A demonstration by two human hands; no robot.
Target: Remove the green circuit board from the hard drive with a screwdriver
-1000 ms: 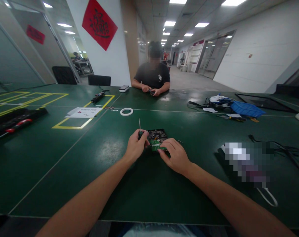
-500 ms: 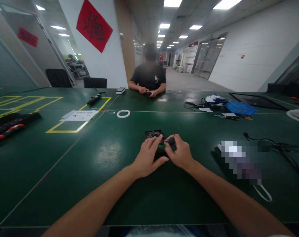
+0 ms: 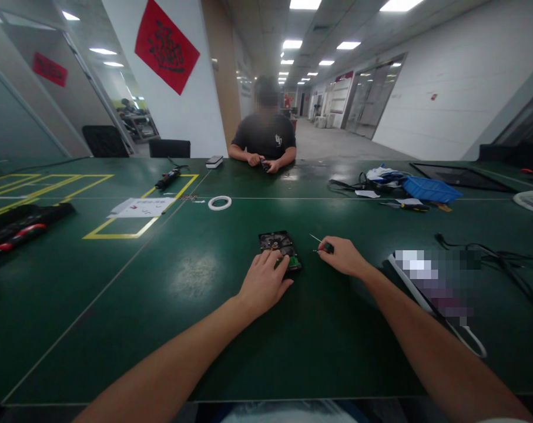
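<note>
Left hand [image 3: 266, 281] laid over a boxy hard drive [image 3: 277, 240], right hand [image 3: 343, 256] pinching a slim screwdriver [image 3: 329, 248].

The drive lies on the glossy dark green desk [image 3: 292, 352], in front of the person, its black, rectangular body showing rounded metallic parts at the far end and a green circuit board [image 3: 294, 262] at the near right corner. The left hand is loosely open, fingers bent across the drive's near part without gripping it. The right hand, just right of the drive, is closed around the screwdriver's stubby dark handle; the thin metal shaft points up and left. Farther off lie a smooth, flat white ring [image 3: 210, 204] and thin paper sheets [image 3: 145, 207].
</note>
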